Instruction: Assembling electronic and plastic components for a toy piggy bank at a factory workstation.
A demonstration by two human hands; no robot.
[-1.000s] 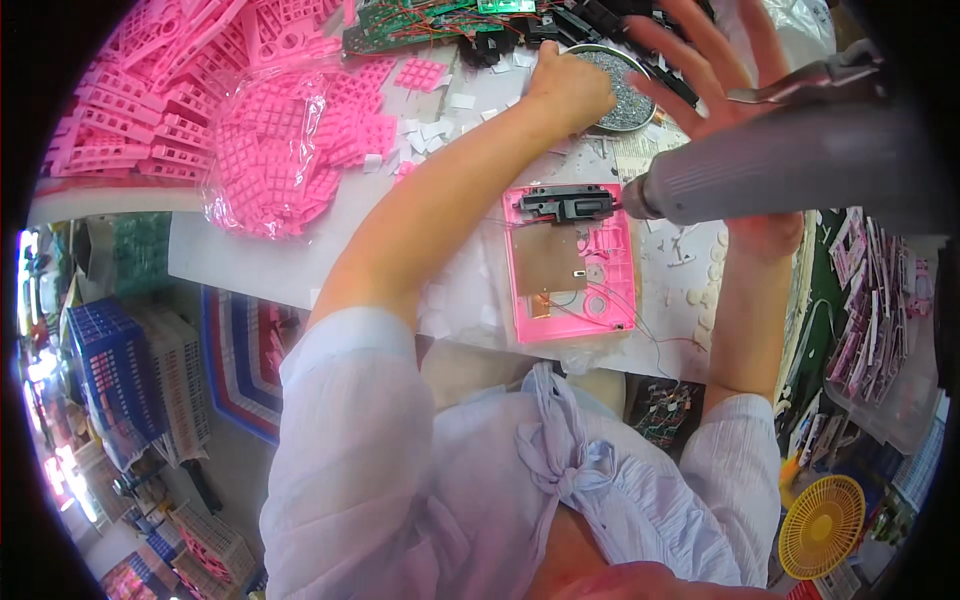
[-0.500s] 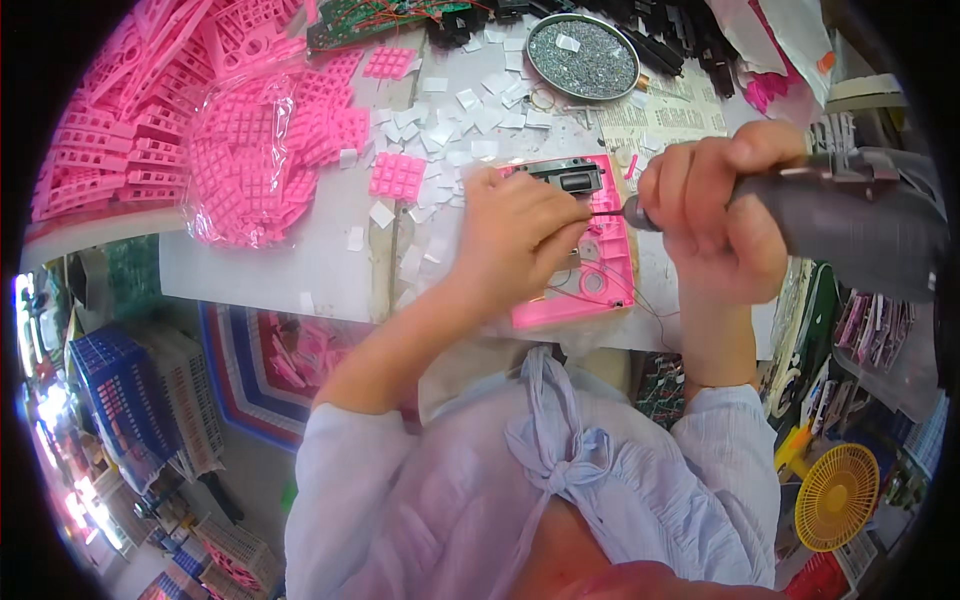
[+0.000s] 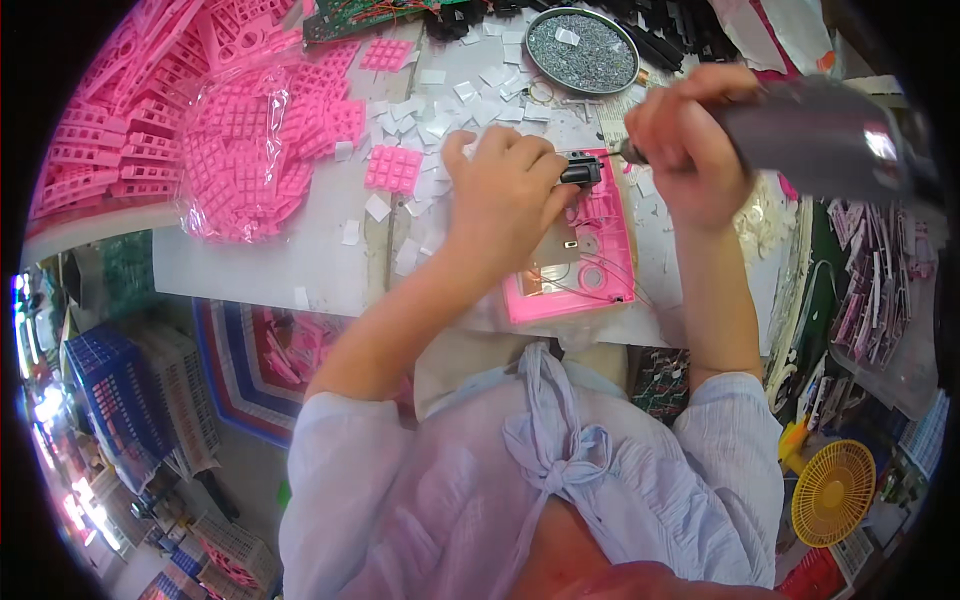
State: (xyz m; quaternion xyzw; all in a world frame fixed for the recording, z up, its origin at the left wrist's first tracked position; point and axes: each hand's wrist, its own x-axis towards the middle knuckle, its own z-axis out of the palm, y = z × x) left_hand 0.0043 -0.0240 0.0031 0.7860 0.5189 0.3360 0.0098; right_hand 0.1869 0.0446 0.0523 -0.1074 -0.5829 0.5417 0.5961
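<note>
A shallow pink plastic casing point(image 3: 565, 305) lies on the table before me, with thin wires and a round ring moulding inside. At its far end sits a black plastic part point(image 3: 583, 172). My left hand point(image 3: 505, 195) reaches over the casing, its curled fingertips and thumb closed about the black part's left end. In my right hand point(image 3: 690, 150) is a dark electric screwdriver point(image 3: 800, 135), held level. Its thin bit points left, close to the casing's far right corner; whether it touches cannot be made out.
Pink keypads in a clear bag point(image 3: 240, 160) and stacked pink frames point(image 3: 110, 130) fill the left. White paper squares point(image 3: 435, 125) are scattered mid-table. A round tray of small screws point(image 3: 585, 80) stands at the back, near a green circuit board point(image 3: 375, 15). A yellow fan point(image 3: 833, 492) is lower right.
The screwdriver and my right hand have moved away from me, toward the casing's far corner. My left hand has shifted slightly, its fingers more spread, showing more of the casing's inside.
</note>
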